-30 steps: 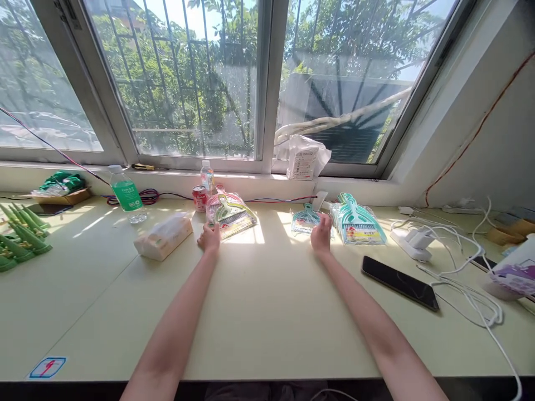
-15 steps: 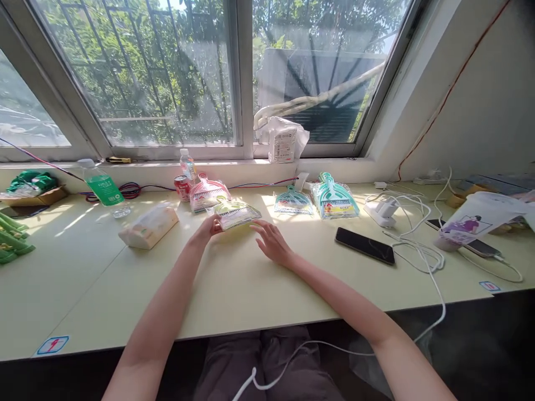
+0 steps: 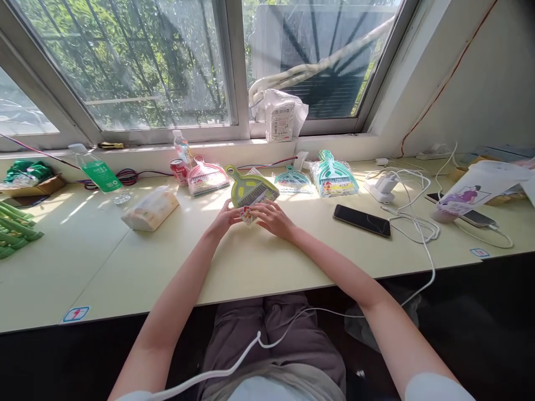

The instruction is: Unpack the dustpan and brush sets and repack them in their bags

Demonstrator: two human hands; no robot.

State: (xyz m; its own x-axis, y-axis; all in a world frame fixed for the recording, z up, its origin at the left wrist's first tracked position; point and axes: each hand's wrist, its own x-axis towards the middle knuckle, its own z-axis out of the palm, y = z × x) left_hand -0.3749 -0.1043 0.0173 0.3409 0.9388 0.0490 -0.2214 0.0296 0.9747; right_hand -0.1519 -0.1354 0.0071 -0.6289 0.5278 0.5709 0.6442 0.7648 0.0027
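A yellow-green dustpan and brush set (image 3: 251, 188) in clear packaging is tilted up above the table. My left hand (image 3: 224, 220) grips its lower left edge, fingers partly behind it. At its lower right, my right hand (image 3: 273, 219) closes over the bottom edge and covers part of the printed label. Behind to the left lies a pink dustpan set (image 3: 205, 177). To the right are a smaller teal dustpan set (image 3: 292, 180) and a stack of teal dustpan sets (image 3: 333, 175), all in clear wrap.
A tissue pack (image 3: 151, 209), a green-labelled bottle (image 3: 100, 174) and a red can (image 3: 179, 171) stand left. On the right lie a black phone (image 3: 361, 220), a white charger (image 3: 381, 187) with tangled cables, and a plastic cup (image 3: 468, 192). The table's front edge (image 3: 288, 291) is near my lap.
The yellow-green dustpan set has been tipped up from lying nearly flat, its face now toward me. My right hand has closed onto it. The view has tilted downward.
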